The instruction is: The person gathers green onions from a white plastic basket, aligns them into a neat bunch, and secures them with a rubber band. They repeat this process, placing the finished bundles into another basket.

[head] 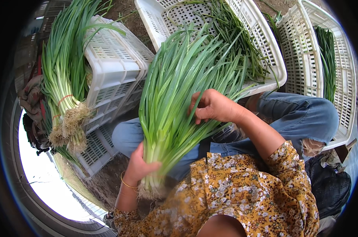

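A thick bunch of green garlic or a similar leafy allium [179, 89] spans the middle of the view, leaves fanned away from me and pale roots towards me. My left hand [143, 164] grips it around the white stems, just above the roots, with the thumb across the front. My right hand [213, 106] is at the right side of the leaves, fingers curled towards the thumb. One leaf passes by the gap between thumb and forefinger; whether the fingers pinch it is unclear.
A white plastic crate [264, 35] with loose leaves [238, 44] stands ahead. Left, tied bunches [66, 74] rest by stacked white crates [116, 68]. Another crate [303, 56] on the right holds greens [328, 62]. A black plastic bag [329, 186] lies at lower right.
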`<state>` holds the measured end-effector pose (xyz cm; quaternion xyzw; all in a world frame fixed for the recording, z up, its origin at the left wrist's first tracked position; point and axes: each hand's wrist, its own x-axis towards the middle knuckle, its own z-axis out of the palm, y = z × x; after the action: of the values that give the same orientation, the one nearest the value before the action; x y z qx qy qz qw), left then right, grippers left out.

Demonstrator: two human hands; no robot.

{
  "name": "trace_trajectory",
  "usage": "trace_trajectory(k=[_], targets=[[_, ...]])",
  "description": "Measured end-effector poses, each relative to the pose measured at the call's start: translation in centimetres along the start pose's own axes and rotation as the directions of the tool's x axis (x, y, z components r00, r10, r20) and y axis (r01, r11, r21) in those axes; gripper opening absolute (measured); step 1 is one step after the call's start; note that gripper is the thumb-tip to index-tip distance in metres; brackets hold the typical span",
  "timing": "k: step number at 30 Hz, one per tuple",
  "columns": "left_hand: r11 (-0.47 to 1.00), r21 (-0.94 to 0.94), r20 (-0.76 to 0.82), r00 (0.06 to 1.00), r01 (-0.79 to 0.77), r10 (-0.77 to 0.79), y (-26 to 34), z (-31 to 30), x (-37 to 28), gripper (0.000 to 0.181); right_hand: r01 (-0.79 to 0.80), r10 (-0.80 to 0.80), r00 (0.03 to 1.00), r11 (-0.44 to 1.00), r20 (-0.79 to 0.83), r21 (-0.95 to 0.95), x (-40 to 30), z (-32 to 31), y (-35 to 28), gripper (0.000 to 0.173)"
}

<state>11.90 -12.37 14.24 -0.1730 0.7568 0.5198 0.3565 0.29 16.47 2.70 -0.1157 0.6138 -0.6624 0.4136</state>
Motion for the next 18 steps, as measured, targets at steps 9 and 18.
trace_trajectory(k=[9, 18], targets=[[0.999, 0.013, -0.016, 0.999, 0.039, -0.039, 0.6, 0.3, 0.1, 0.082, 0.166, -0.257, 0.966, 0.622, 0.001, -0.765, -1.0, 2.1, 2.1, 0.023], [0.999, 0.036, -0.034, 0.999, -0.002, 0.003, 0.6, 0.6, -0.2, 0.076, 0.111, -0.368, 0.925, 0.503, -0.096, -0.857, -2.6, 4.5, 1.3, 0.019]])
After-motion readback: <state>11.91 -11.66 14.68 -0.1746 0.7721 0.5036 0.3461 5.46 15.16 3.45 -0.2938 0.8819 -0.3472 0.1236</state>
